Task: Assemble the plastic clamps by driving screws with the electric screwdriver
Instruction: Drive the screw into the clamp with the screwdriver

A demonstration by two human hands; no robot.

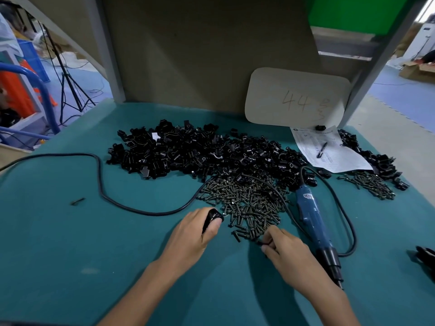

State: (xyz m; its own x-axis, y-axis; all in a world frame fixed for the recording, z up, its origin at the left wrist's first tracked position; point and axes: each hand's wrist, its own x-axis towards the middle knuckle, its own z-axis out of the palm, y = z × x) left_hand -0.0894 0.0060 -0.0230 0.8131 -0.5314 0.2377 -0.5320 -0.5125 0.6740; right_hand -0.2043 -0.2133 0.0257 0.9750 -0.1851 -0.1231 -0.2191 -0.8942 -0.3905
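- Left hand point(195, 234) curled round a small black plastic clamp point(213, 218), thumb on top, wrist low over the teal-covered table point(70, 255).
- Right hand point(288, 255) has its fingers bent, tips pinching one small dark screw point(261, 243) at the near edge of the screw heap.
- Heap of dark metal screws point(249, 201) spread on the table just beyond both hands, between them and the clamp parts.
- Blue electric screwdriver point(312, 216) lies flat on the table just right of the right hand, unheld, black nose end toward the person, far end among the clamp parts.
- Black power cable point(101, 184) crosses the screw heap, curves over the table and runs off the left edge; another loop lies right of the screwdriver.
- Large pile of loose black plastic clamp parts point(207, 151) across the middle of the table, touching the far side of the screw heap.
- Second, smaller pile of screws point(372, 184) far right, beside more black parts.
- White printed paper sheet point(334, 158) right of the big pile, black pen point(321, 150) lying on it.
- Beige rounded cardboard card point(296, 97) marked "44" leans on the back panel behind the sheet.
- Small dark stick-like bit point(77, 201) lies alone on the left of the table; cannot tell what it is.
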